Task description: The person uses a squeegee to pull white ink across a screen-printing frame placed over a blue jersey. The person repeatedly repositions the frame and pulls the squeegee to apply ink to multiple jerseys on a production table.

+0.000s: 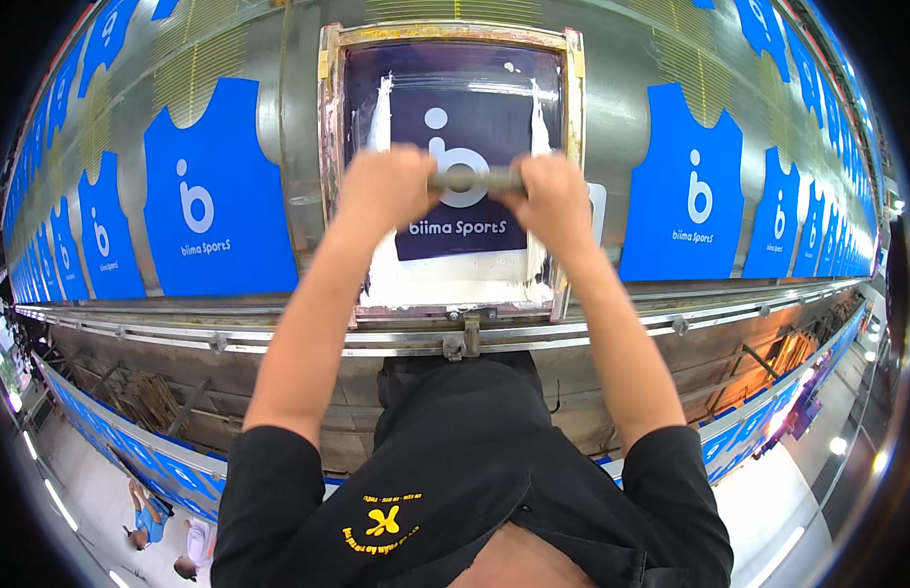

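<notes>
My left hand (391, 186) and my right hand (549, 194) grip opposite ends of a squeegee's bar (474, 179), which lies across the middle of a rectangular screen-printing frame (572, 78). The frame's dark mesh (425, 83) shows a white logo and lettering. Thick white ink (455, 279) lies in a band along the near end, with streaks up both sides. My forearms reach in from below, slightly blurred, and what is under the screen is mostly hidden.
Blue vest-shaped pieces with white prints (249, 147) (656, 157) lie in rows on the long metal table (607, 88) either side. A metal rail (621, 328) runs along its near edge. Behind me are another bench (141, 431) and two people (151, 524) at lower left.
</notes>
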Motion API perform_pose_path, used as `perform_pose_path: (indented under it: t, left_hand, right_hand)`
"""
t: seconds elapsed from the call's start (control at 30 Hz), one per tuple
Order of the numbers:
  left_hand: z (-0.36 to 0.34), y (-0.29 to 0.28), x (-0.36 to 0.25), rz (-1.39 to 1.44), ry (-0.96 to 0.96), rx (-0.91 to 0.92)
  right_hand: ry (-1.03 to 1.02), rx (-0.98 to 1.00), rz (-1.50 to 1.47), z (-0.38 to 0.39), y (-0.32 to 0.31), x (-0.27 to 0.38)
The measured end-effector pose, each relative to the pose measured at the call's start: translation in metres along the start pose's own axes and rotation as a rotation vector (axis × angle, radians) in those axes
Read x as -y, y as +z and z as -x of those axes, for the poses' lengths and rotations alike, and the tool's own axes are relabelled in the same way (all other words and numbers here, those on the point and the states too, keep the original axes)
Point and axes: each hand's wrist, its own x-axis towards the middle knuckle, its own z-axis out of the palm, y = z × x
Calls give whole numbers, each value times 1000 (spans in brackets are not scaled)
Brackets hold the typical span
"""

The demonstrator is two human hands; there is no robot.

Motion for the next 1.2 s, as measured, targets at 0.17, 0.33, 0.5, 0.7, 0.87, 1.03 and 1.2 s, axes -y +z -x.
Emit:
perform_pose_path:
  t: [0.17,0.33,0.5,0.7,0.87,1.03,1.2]
  left_hand:
    - [89,23,-37,195,8,35]
    - [6,-24,-7,176,-46,264]
    - [-116,-65,40,118,-53,210]
    - [-65,-20,17,6,-42,55]
    - [71,19,-45,123,-27,-2]
    - [112,31,-69,205,-2,79]
    - [70,32,-63,206,-4,337]
  right_hand:
    - [40,13,-87,87,-11,48]
    - [40,163,-99,4,-30,8]
    - [181,176,33,-121,-42,-31]
    - [53,-14,-1,-60,-4,-27]
    - [14,-14,-44,72,-11,30]
    - [13,52,-79,121,-21,44]
    - [183,322,-103,104,-20,18]
